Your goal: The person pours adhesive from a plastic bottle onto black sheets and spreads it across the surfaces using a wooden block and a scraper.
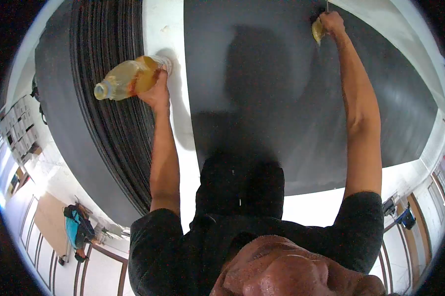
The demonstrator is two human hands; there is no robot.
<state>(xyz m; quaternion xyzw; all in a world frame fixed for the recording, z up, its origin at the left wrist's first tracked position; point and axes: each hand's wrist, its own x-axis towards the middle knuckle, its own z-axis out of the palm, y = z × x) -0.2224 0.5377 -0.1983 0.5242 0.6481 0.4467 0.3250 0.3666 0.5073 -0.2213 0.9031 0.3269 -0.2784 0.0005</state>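
Observation:
My left hand [156, 93] is wrapped round the clear plastic bottle [121, 81], which holds yellowish liquid. The bottle is tilted nearly on its side, its mouth pointing left, over a stack of dark sheets [104, 59]. Far to the right, my right hand [333, 23] is closed round a small yellow pad-like piece [318, 30] at the upper part of a large flat black sheet [301, 133]. A thin rod shows just above that hand. I cannot tell exactly what the yellow piece is.
A white strip [187, 167] of floor runs between the stack and the black sheet. Another person [77, 229] in blue and dark clothes is at the lower left, near a brown board [50, 222]. Stacked boxes [18, 123] stand at the far left.

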